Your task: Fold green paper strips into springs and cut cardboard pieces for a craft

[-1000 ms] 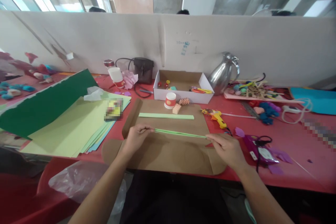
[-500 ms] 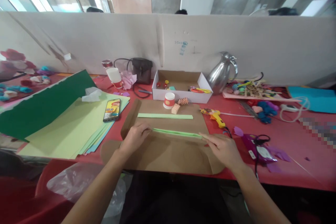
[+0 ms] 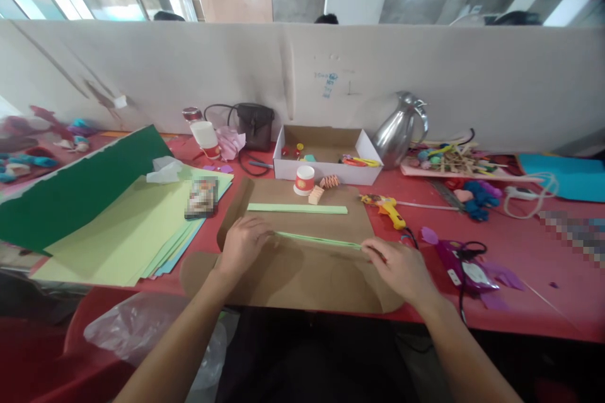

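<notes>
A light green paper strip (image 3: 321, 240) stretches between my two hands, low over the brown cardboard (image 3: 302, 277). Its left end is pinched in the closed fingers of my left hand (image 3: 246, 244). At the other end, my right hand (image 3: 399, 264) grips it between thumb and fingers. The strip looks folded lengthwise, thin edge up. A second pale green paper strip (image 3: 297, 208) lies flat on the cardboard just beyond. Behind that stand a red and white paper cup (image 3: 305, 181) and small folded orange paper pieces (image 3: 316, 195).
A yellow glue gun (image 3: 391, 213) lies right of the cardboard. Behind are a white box (image 3: 326, 172) and a steel jug (image 3: 396, 132). Coloured paper sheets (image 3: 118, 227) and a phone (image 3: 201, 198) are at left. A purple packet (image 3: 466, 267) with a black cable sits at right.
The strip between my hands has turned more edge-on and looks narrower. My right fingers have closed up around its end; both hands stay in nearly the same place.
</notes>
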### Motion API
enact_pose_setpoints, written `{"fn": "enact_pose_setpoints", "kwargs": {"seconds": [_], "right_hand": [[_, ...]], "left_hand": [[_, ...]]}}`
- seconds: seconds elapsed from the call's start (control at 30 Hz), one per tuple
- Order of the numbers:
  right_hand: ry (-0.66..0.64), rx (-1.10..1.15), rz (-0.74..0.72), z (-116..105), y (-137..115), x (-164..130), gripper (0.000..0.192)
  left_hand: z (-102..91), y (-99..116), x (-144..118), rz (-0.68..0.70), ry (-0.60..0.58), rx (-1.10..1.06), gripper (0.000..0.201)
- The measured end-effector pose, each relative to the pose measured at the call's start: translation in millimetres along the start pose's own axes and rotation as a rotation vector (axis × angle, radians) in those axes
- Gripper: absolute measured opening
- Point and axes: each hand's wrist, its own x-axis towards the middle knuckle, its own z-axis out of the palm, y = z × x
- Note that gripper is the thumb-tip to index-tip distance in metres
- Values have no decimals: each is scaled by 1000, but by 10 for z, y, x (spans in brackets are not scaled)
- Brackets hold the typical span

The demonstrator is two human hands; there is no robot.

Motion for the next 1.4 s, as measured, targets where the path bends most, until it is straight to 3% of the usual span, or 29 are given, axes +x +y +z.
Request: {"fn": "enact_pose_setpoints", "kwargs": {"seconds": [0.2,0.33,0.4,0.47,0.5,0.57,0.63,0.67,0.77,0.83,0.9,1.07,1.27,1.4], "right_hand": [[81,27,-34,41,-94,0,22],[75,100,35,10,-114,13,20],[75,226,114,-16,-106,25,19],[108,428,227,-19,-128,48,19],[127,550,290,-4,-160,63,20],[139,796,395,59,-270,99,23],[112,986,453,153,-420,131,27],[94,1057,470,203,-498,143,29],[65,1157,502,320,-690,157,30],[77,1134,513,355,-765,158,29],[88,1098,510,364,-803,161,29],[60,1109,482,343,-834,193,32],[45,865,386,298,-849,256,36],[61,895,403,323,-853,282,38]], "left_hand": [[-60,-105,93,-109,62,-22,21],[-65,-151,157,-167,88,-211,14],[-4,-76,166,-324,210,-465,11],[107,99,168,-527,369,-856,30],[177,221,168,-576,384,-1081,41],[330,509,175,-675,222,-1476,44],[474,803,192,-763,60,-1706,45],[534,932,205,-795,35,-1765,44],[644,1205,258,-866,128,-1756,26],[660,1294,292,-905,175,-1721,25],[651,1335,315,-924,148,-1699,28],[645,1337,337,-925,120,-1642,29],[626,1296,361,-896,121,-1645,30],[589,1260,365,-877,46,-1679,33]]}}
